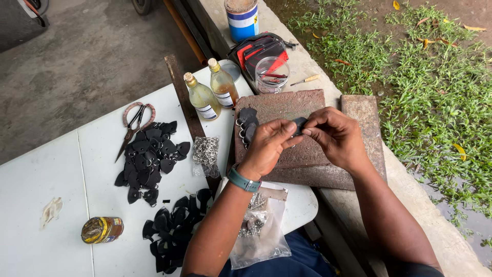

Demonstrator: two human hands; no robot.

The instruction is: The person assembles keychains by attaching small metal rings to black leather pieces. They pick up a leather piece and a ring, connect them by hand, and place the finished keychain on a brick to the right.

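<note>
**Black leather piece held between both hands over the stone slab**

Black leather piece [299,124], small and dark, sits pinched between the fingertips of both hands, just above the reddish stone slab [287,110].

Head view. The left hand [267,146] is clenched on the near side of the piece, thumb and fingers closed on it; a teal watch band [244,180] circles that wrist. The right hand [335,136] grips the far side of the same piece with thumb and forefinger. How the piece is shaped under the fingers cannot be told.

A short stack of black leather pieces with metal rings [247,125] lies on the slab, just left of the hands. The slab rests on a second, larger slab [365,123] on a concrete ledge [435,231].

On the white worktop [46,179] to the left: two heaps of black leather cut-outs [150,159], [171,228], scissors [134,123], a small bag of metal rings [206,153], two glass bottles of yellowish liquid [202,97], [224,83] and a jar lying on its side [102,229]. A clear plastic bag [261,231] lies near the person's lap.

Beyond the slab stand a clear cup holding tools [271,74], a red and black pouch [261,50] and a blue and white can [242,19].
</note>
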